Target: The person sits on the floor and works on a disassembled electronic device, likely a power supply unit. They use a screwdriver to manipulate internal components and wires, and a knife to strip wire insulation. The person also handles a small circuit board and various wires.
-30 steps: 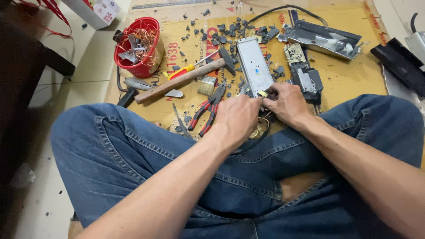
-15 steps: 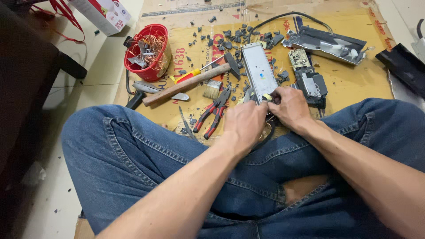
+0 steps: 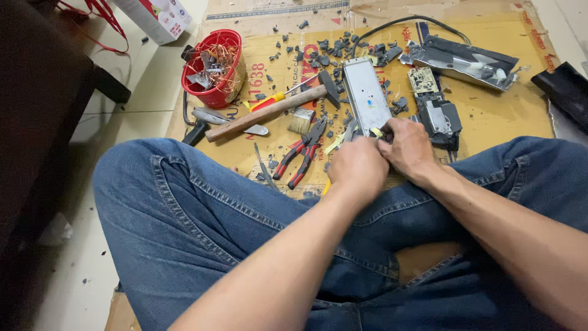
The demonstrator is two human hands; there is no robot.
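- The grey metal casing [image 3: 366, 97] lies lengthwise on the cardboard sheet [image 3: 490, 110], just ahead of the person's knees, its near end under both hands
- The left hand [image 3: 358, 167] is curled shut over that near end, fingers folded down; what it pinches is hidden beneath it
- The right hand [image 3: 409, 147] is closed too, thumb and fingers pressed at the casing's near corner, where a small yellow part [image 3: 375, 132] shows between the hands
- Judging by the layout, the stripping is well along: a green circuit board [image 3: 423, 79] and a dark block of components [image 3: 442, 119] lie freed just right of the casing, and black plastic fragments [image 3: 343, 52] litter the cardboard; the casing itself looks like the piece left to finish
- A foil-lined cover [image 3: 462, 58] rests at the far right, well apart
- Left of the casing lie a wooden-handled hammer [image 3: 269, 111], red-handled pliers [image 3: 301, 152], a small brush [image 3: 301, 121] and a yellow-and-red screwdriver [image 3: 272, 99]
- A red bucket [image 3: 211, 67] of copper wire scraps stands further left
- Nothing blocks the hands; the pliers lie nearest
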